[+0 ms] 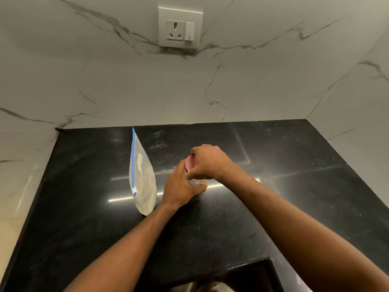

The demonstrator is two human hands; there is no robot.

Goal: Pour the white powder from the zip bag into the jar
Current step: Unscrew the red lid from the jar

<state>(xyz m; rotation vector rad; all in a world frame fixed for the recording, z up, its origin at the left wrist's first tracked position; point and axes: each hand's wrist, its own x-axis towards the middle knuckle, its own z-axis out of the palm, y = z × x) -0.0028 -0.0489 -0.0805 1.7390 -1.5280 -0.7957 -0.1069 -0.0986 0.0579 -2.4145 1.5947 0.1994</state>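
Note:
A clear zip bag (pixel 144 182) with a blue slider strip stands upright on the black counter (pixel 294 186), white powder filling its lower part. Just right of it stands a clear glass jar (pixel 193 182) with a pink lid (pixel 190 163). My left hand (pixel 179 186) wraps around the jar's body from the left. My right hand (pixel 208 161) grips the pink lid from above and the right. Both hands hide most of the jar.
A marble-patterned wall rises behind and on both sides of the counter, with a white socket and switch plate (pixel 180 28) high on it. A dark rectangular cut-out (pixel 248 277) sits at the counter's near edge.

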